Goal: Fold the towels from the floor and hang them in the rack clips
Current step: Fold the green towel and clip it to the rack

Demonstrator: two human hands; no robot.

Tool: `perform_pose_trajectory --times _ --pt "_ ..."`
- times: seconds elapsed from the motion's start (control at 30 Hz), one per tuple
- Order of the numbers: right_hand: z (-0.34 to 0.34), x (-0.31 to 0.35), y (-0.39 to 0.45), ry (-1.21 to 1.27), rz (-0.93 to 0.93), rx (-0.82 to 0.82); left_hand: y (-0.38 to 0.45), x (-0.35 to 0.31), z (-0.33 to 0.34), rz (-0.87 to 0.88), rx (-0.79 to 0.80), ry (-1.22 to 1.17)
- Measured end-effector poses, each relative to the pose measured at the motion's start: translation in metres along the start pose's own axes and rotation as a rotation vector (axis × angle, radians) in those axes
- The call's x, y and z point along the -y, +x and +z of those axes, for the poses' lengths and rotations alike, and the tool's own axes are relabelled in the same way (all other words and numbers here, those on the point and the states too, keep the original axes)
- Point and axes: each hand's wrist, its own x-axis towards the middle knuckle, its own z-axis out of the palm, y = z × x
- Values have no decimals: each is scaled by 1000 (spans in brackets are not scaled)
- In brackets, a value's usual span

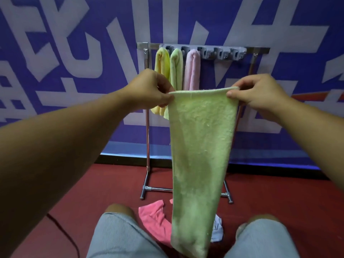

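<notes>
Green terry, a folded towel hangs long in front of the rack, its top edge stretched between both hands. The left hand pinches the left corner, the right hand the right; each grip is closed on cloth. Yellow, green and pink towels hang clipped. A pink towel lies on the red floor.

Even, soft indoor light, faint shadows, mild overall softness, and wide-angle bending toward the edges.
</notes>
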Motion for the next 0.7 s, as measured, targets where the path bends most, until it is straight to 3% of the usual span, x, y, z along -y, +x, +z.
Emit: perform_pose_trajectory --times 0.13,0.3,0.4,0.53,0.7 --pt "-2 5 -4 182 67 20 5 3 -1 -55 33 -229" --pt "3 4 -8 43 49 138 10 6 -1 -156 226 -667" --pt "8 9 -12 43 53 176 10 3 1 -223 343 -513" --pt "9 13 -13 37 112 241 13 -3 11 -273 271 -258" --pt "11 20 -14 116 129 414 14 -15 22 -192 233 -41"
